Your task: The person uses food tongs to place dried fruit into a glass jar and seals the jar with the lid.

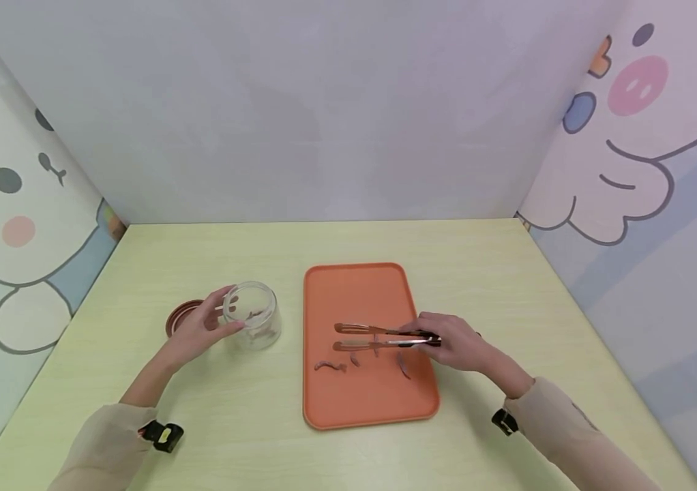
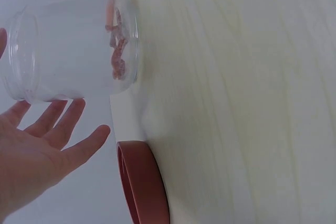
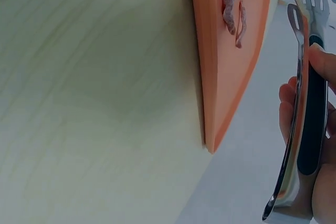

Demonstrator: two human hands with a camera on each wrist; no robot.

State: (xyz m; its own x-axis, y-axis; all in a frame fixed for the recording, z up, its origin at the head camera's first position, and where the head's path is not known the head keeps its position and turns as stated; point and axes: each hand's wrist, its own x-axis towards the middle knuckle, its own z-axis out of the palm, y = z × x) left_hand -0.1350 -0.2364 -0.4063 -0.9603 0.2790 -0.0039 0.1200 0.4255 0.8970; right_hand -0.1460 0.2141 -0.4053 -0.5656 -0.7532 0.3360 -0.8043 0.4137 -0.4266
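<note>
My left hand (image 1: 198,334) holds a clear open glass jar (image 1: 262,334) by its rim and side, fingers on one side and thumb on the other. In the left wrist view, a few reddish meat-like strips (image 2: 119,59) lie at the jar's bottom. My right hand (image 1: 455,343) grips metal tongs (image 1: 363,329) with black handles. The tongs' tips are apart above an orange tray (image 1: 367,402), and I see nothing between them. Several thin pinkish-brown strips (image 1: 330,366) lie on the tray; the tongs partly cover some of them.
A round brownish-red lid (image 1: 179,315) lies on the pale yellow table (image 1: 250,423), partly hidden behind the left hand. Grey curtain-like cloth (image 1: 324,123) stands behind the table, with cartoon-printed panels (image 1: 631,164) at both sides. Both wrists carry small black devices (image 1: 164,436).
</note>
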